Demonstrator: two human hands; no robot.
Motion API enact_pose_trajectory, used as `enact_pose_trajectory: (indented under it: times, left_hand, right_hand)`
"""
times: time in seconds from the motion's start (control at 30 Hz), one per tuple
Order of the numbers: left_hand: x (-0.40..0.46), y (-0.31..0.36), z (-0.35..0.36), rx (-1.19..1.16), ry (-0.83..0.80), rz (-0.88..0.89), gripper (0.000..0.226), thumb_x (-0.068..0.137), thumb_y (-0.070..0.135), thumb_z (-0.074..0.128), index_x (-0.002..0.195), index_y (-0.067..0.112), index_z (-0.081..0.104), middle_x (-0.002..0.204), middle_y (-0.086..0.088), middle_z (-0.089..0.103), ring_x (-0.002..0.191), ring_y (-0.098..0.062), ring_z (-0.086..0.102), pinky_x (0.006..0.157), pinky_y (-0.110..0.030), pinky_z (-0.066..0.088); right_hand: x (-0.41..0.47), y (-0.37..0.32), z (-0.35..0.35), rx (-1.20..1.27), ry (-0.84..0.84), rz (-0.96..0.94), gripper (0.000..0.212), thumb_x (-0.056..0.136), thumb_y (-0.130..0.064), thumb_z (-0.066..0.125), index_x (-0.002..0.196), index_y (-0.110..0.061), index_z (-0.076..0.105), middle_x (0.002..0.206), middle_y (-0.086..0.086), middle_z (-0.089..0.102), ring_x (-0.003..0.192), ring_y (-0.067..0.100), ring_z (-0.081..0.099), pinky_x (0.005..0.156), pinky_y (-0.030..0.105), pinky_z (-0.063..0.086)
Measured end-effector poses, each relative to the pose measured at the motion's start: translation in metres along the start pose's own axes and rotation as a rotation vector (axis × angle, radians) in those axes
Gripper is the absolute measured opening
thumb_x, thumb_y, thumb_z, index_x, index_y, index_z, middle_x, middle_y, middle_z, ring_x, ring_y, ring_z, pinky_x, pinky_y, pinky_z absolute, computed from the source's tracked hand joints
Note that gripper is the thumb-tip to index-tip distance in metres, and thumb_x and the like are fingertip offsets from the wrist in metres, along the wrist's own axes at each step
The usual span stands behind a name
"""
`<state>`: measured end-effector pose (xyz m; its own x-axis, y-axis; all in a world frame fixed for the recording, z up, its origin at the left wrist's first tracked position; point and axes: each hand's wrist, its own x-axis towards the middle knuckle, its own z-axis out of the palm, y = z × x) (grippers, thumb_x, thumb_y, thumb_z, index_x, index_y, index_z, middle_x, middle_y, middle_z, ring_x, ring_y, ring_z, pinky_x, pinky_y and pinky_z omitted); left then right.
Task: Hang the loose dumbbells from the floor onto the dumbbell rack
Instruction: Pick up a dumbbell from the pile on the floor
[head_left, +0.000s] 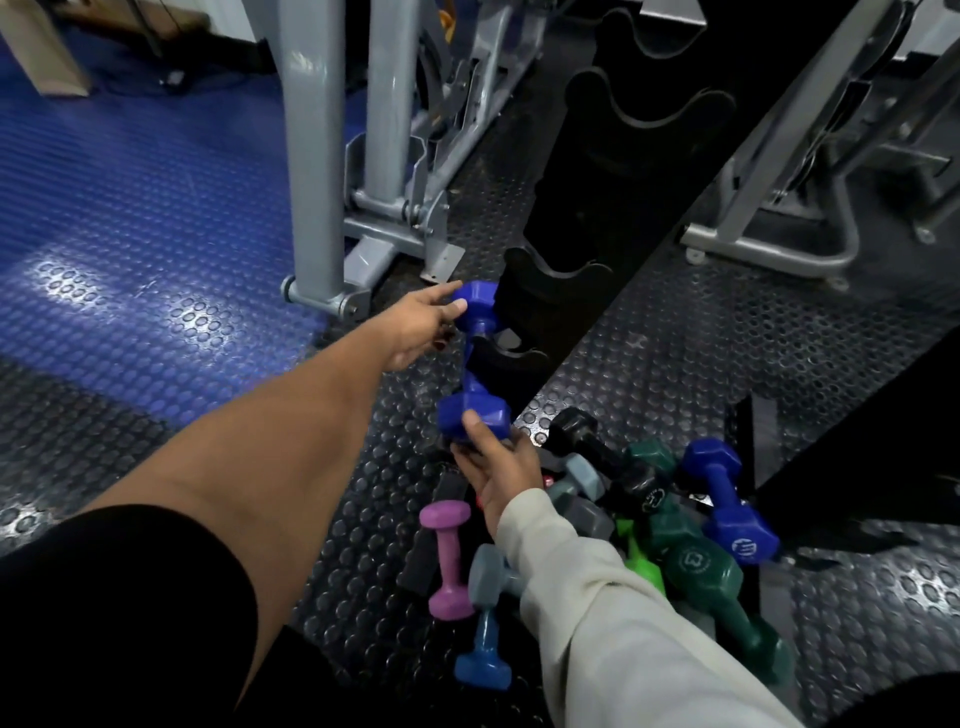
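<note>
A blue dumbbell (474, 358) lies across a low cradle of the black dumbbell rack (613, 171). My left hand (421, 327) touches its far head with thumb and fingers. My right hand (501, 465) holds its near head from below, thumb on top. On the floor to the right lies a pile of loose dumbbells: a pink one (447, 558), a light blue one (485, 623), a grey one (574, 480), a black one (602, 457), a dark green one (711, 582), a bright green one (641, 558) and a second blue one (727, 499).
Grey machine frames stand at the back left (317, 156) and back right (779, 171). A blue studded mat (130, 208) covers the floor on the left, black studded flooring (701, 338) lies under the rack. The upper rack cradles (649, 104) hold nothing.
</note>
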<state>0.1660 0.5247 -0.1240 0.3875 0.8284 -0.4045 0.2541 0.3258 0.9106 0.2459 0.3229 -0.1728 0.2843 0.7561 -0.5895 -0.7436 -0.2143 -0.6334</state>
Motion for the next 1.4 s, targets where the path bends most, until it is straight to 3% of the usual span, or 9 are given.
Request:
enact_pose_trajectory:
  times: [0.1,0.27,0.4,0.6,0.87,0.97,1.1,1.27,1.4]
  left_hand:
    - [-0.003,-0.002,0.011,-0.05,0.025,0.002,0.045,0.107,0.019,0.058,0.15,0.031,0.05,0.106,-0.005,0.068,0.068,-0.012,0.053,0.048,-0.018,0.041]
    - [0.006,0.012,0.017,0.279,0.045,0.119,0.046,0.092,0.033,0.077,0.136,0.029,0.068,0.118,-0.004,0.074,0.101,-0.018,0.069,0.093,-0.032,0.057]
    - [0.002,0.023,0.029,0.599,0.098,0.117,0.03,0.102,0.03,0.065,0.132,0.026,0.071,0.108,-0.001,0.071,0.096,-0.014,0.063,0.078,-0.016,0.043]
    - [-0.009,0.016,0.063,0.07,0.171,-0.079,0.058,0.098,-0.002,0.058,0.041,0.011,0.059,0.05,0.0,0.05,0.058,-0.015,0.045,0.044,-0.02,0.04]
    - [-0.03,0.019,0.052,0.108,0.113,-0.095,0.007,0.098,0.005,0.065,0.097,0.001,0.07,0.096,-0.008,0.067,0.082,-0.021,0.065,0.08,-0.029,0.052]
    - [-0.046,0.017,0.033,0.498,0.109,-0.007,0.058,0.104,0.006,0.048,0.158,0.027,0.043,0.152,-0.014,0.053,0.131,-0.029,0.058,0.108,-0.029,0.04]
    - [-0.085,0.016,0.017,0.691,0.219,0.08,0.064,0.105,0.01,0.04,0.162,0.037,0.03,0.121,-0.017,0.071,0.092,-0.032,0.065,0.08,-0.037,0.049]
    - [-0.145,0.0,0.036,0.899,0.291,0.064,0.059,0.109,0.043,0.043,0.164,0.03,0.027,0.133,-0.023,0.065,0.118,-0.039,0.064,0.097,-0.042,0.051]
    - [-0.168,-0.037,0.066,0.802,0.202,-0.055,0.077,0.105,0.058,0.044,0.166,0.019,0.017,0.149,-0.021,0.055,0.136,-0.039,0.053,0.11,-0.043,0.044]
  right_hand:
    - [0.005,0.007,-0.003,-0.222,0.025,-0.094,0.061,0.073,-0.028,0.089,0.119,0.0,0.06,0.101,0.014,0.075,0.096,0.028,0.074,0.092,0.041,0.058]
    - [0.001,0.006,-0.016,-0.188,-0.069,-0.002,0.023,0.094,-0.023,0.07,0.109,-0.007,0.063,0.102,0.009,0.069,0.099,0.018,0.068,0.097,0.032,0.055]
    - [0.004,0.017,-0.014,-0.344,0.037,-0.124,0.037,0.087,-0.046,0.074,0.099,-0.012,0.065,0.087,0.007,0.073,0.088,0.023,0.07,0.085,0.036,0.058]
    - [0.031,0.026,-0.022,-0.77,0.226,-0.191,0.093,0.049,-0.105,0.046,0.073,-0.018,0.066,0.078,0.009,0.075,0.085,0.037,0.072,0.085,0.054,0.057]
    - [0.02,-0.004,-0.016,-1.11,0.125,-0.126,0.082,0.074,-0.091,0.043,0.078,-0.012,0.067,0.085,0.009,0.074,0.087,0.034,0.069,0.087,0.043,0.056]
    - [0.013,-0.042,-0.026,-1.418,0.009,0.008,0.091,0.068,-0.095,0.045,0.087,-0.01,0.071,0.089,0.012,0.072,0.08,0.028,0.066,0.082,0.034,0.053]
    - [0.006,-0.124,-0.04,-1.743,0.026,-0.017,0.064,0.08,-0.072,0.059,0.11,-0.018,0.073,0.104,0.005,0.073,0.092,0.026,0.07,0.089,0.033,0.055]
    - [0.03,-0.19,-0.056,-1.221,0.103,-0.15,0.018,0.089,-0.032,0.069,0.103,-0.022,0.074,0.09,0.01,0.074,0.085,0.032,0.07,0.091,0.051,0.057]
    - [0.013,-0.197,-0.029,-0.827,0.097,-0.194,0.022,0.105,-0.024,0.05,0.107,-0.013,0.069,0.082,0.005,0.063,0.064,0.019,0.056,0.058,0.028,0.046]
